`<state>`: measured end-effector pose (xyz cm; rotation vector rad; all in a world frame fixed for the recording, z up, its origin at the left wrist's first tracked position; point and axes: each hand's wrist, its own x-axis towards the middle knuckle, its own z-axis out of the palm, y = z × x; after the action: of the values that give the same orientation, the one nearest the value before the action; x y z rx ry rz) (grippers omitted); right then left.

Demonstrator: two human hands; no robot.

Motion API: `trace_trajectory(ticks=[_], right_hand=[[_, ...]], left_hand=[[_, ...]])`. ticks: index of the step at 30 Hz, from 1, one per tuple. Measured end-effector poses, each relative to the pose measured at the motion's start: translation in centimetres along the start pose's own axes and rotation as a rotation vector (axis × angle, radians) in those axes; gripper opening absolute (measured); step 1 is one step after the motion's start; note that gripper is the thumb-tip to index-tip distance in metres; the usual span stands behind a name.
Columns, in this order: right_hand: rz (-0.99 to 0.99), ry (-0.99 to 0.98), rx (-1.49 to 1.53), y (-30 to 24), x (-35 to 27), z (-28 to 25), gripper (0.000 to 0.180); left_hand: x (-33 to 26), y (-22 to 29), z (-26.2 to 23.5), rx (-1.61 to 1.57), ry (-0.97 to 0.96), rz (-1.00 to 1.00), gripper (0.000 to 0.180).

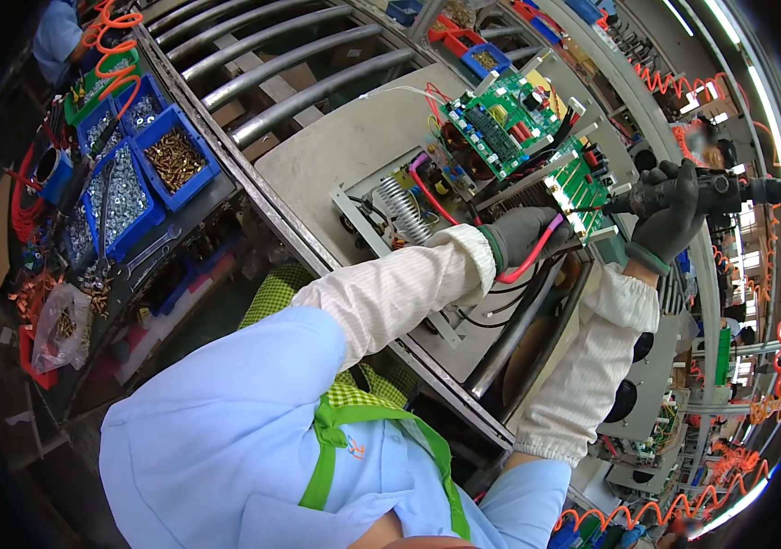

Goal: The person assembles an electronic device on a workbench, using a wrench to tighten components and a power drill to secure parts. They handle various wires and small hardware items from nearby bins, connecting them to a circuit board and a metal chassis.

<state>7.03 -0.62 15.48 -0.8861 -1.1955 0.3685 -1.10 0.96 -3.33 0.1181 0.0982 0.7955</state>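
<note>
Bins point(173, 160) left; boards point(500, 123) by screwdriver point(729, 192).

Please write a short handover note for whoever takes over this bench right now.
Left hand, gloved, rests on the wiring of the open chassis, by the red cable.
Right hand grips the black power screwdriver, its tip at the lower green board.
Upper green board sits tilted above it.
Blue screw bins are to the left.
How many screws are already in cannot be seen; check both boards before going on.
</note>
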Motion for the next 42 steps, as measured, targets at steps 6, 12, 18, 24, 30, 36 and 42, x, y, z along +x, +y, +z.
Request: trace_trajectory(ticks=[6,12,18,24,30,36,42], right_hand=[[-0.047,-0.025,-0.002,-0.6,-0.4,1.1,0.036],[0.076,-0.01,-0.045,0.0,1.4,1.4,0.034],[0.012,-0.012,-0.022,0.5,1.3,1.1,0.031],[0.059,0.028,-0.013,-0.1,1.2,1.4,0.031],[-0.108,0.11,-0.029,0.3,0.5,0.9,0.032],[-0.09,0.09,-0.002,-0.3,-0.6,1.5,0.034],[-0.046,-0.014,-0.071,-0.3,0.1,0.8,0.036]], left_hand=[[-0.5,0.1,1.0,0.018,0.073,0.009,0.015],[0.5,0.3,-0.6,0.218,-0.059,0.052,0.015],[-1.3,0.6,1.1,0.195,0.027,0.005,0.013],[0.8,0.3,-1.0,0.313,-0.092,0.096,0.012],[-0.2,-0.4,0.4,0.025,-0.054,0.045,0.015],[-0.3,0.4,0.2,-0.045,-0.028,0.018,0.014],[0.6,0.0,-1.6,0.918,-0.118,0.437,0.011]])
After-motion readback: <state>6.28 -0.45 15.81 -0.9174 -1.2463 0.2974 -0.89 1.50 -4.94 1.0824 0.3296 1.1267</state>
